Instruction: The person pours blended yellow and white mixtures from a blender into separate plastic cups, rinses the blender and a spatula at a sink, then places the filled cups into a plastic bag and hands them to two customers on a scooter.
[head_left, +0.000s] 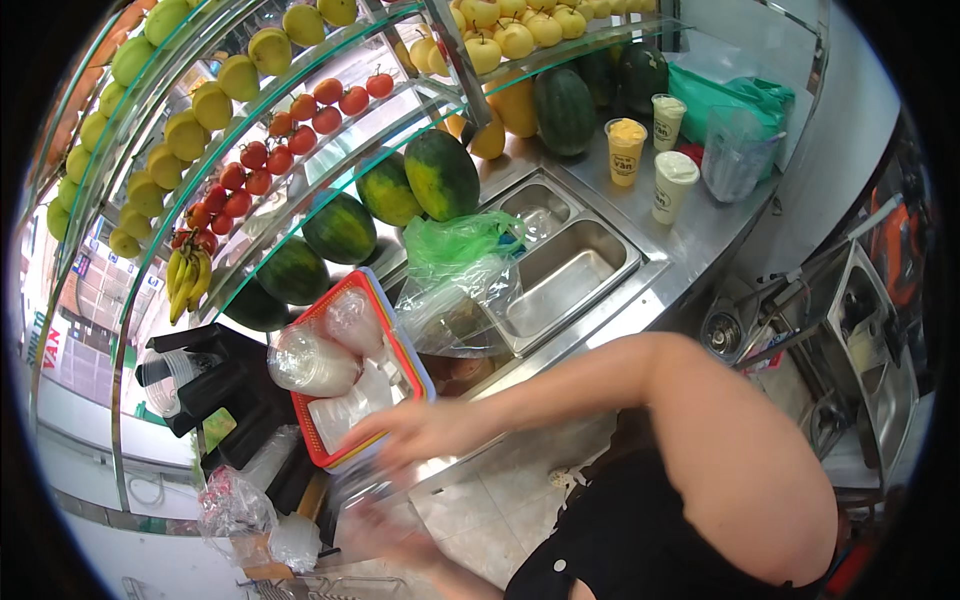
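Observation:
My right hand (427, 436) reaches across the near corner of a red plastic basket (304, 420), its fingers blurred by motion. Just below it is my left hand (394, 534), also badly blurred. Between the two hands is a smear of clear plastic (360, 484); its exact shape and which hand grips it cannot be made out. Stacked clear plastic cups or lids (315, 364) lie in the basket, beside a rounder clear stack (354, 322) and flat white plastic pieces (349, 412). The red basket sits within others, with yellow and lilac rims showing.
Green and clear plastic bags (457, 247) lie by a steel pan (574, 274) set in the counter. Three filled cups (624, 154) stand at the right. Watermelons (442, 176) line the glass shelves, tomatoes (279, 160) above. A black cup holder (225, 405) stands left of the basket.

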